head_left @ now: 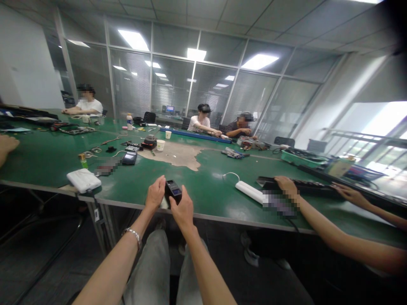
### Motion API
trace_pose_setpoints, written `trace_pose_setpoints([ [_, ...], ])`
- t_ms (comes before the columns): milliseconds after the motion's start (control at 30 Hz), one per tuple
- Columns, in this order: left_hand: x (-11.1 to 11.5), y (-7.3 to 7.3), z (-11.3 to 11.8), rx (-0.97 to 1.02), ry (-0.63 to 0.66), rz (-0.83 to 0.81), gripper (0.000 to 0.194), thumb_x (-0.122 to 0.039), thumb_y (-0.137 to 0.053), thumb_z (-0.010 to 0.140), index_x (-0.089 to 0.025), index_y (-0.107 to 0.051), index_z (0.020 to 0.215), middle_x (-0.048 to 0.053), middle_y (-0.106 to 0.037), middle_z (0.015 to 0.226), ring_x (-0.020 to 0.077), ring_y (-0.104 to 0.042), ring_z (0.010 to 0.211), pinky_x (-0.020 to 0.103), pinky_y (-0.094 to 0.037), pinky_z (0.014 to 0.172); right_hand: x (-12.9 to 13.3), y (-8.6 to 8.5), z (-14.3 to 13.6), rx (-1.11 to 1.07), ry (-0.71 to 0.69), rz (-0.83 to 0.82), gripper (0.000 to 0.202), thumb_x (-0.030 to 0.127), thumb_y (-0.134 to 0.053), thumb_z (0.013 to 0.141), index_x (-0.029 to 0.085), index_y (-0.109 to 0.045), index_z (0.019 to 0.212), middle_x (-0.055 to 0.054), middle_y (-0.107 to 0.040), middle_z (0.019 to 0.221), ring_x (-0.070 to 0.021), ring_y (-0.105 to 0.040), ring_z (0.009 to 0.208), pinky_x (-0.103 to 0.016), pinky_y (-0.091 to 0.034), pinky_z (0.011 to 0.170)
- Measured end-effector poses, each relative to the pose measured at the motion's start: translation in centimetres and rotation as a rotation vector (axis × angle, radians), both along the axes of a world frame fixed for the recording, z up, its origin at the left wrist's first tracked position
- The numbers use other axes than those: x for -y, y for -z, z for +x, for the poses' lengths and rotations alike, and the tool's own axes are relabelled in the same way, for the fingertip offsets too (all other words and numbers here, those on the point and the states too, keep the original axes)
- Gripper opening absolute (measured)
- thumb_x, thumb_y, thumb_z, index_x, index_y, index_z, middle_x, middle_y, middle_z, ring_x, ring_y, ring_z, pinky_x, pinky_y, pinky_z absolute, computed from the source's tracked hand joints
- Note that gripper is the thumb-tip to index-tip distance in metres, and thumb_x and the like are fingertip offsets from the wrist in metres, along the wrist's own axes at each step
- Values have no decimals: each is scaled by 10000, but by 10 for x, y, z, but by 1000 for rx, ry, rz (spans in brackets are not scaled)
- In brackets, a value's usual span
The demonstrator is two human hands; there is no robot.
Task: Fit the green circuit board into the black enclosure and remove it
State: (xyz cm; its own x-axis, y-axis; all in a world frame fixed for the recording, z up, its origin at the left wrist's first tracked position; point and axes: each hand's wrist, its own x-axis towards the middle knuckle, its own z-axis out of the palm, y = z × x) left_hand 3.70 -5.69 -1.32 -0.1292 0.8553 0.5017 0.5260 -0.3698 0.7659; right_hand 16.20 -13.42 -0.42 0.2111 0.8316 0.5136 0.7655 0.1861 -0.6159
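Observation:
A small black device [173, 190] with a little screen and buttons is held upright at the near edge of the green table [210, 192]. My left hand [155, 193], with a bracelet on its wrist, is closed against the device's left side. My right hand [183, 208] grips its lower right side, the thumb at its front. To the left lie a white power bank [84, 180] and a dark handheld device [129, 158]. A white power strip [249, 191] lies to the right.
A person's hands and arms [330, 228] reach over the table at the right. Paper cups [160, 145] and a bottle [129, 121] stand farther back. Several people sit across the table. A green tray [302, 160] holds cables.

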Motion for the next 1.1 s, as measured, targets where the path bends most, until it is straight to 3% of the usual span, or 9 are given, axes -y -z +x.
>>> trace_pose_setpoints([
  [200, -5, 3, 0, 8, -104, 61, 486, -430, -307, 956, -139, -587, 1228, 131, -610, 1265, 214, -550, 1207, 375, -399, 1068, -4, -14, 1, -96, -8, 40, 677, 342, -624, 796, 68, -414, 1378, -190, -560, 1298, -278, -532, 1212, -377, -421, 1001],
  [433, -7, 5, -1, 16, -100, 85, 480, -423, -305, 959, -136, -596, 1212, 140, -621, 1240, 226, -569, 1175, 387, -417, 1046, -23, -31, 23, -341, 12, 166, 687, 428, -646, 774, 108, -456, 1351, -155, -594, 1266, -256, -586, 1140, -364, -449, 968],
  [700, -5, 3, -1, 13, -101, 97, 473, -426, -307, 956, -138, -618, 1166, 142, -636, 1210, 238, -579, 1151, 398, -421, 1031, -35, -6, 68, -240, 174, 56, 667, 392, -632, 756, 80, -477, 1324, -186, -611, 1226, -291, -606, 1100, -395, -455, 945],
  [900, -4, 3, 0, -10, -93, 88, 446, -416, -296, 959, -166, -644, 1082, 126, -669, 1135, 235, -606, 1092, 397, -441, 986, -34, 11, 74, -142, 180, -1, 713, 331, -655, 729, 10, -451, 1333, -243, -616, 1176, -349, -588, 1098, -436, -439, 940],
  [1100, -4, 3, 1, -11, -99, 88, 443, -415, -300, 954, -171, -650, 1074, 123, -673, 1124, 233, -606, 1086, 391, -441, 980, -29, 14, 74, -58, 162, 35, 801, 347, -668, 721, -39, -389, 1364, -270, -479, 1344, -368, -446, 1252, -449, -337, 1046],
])
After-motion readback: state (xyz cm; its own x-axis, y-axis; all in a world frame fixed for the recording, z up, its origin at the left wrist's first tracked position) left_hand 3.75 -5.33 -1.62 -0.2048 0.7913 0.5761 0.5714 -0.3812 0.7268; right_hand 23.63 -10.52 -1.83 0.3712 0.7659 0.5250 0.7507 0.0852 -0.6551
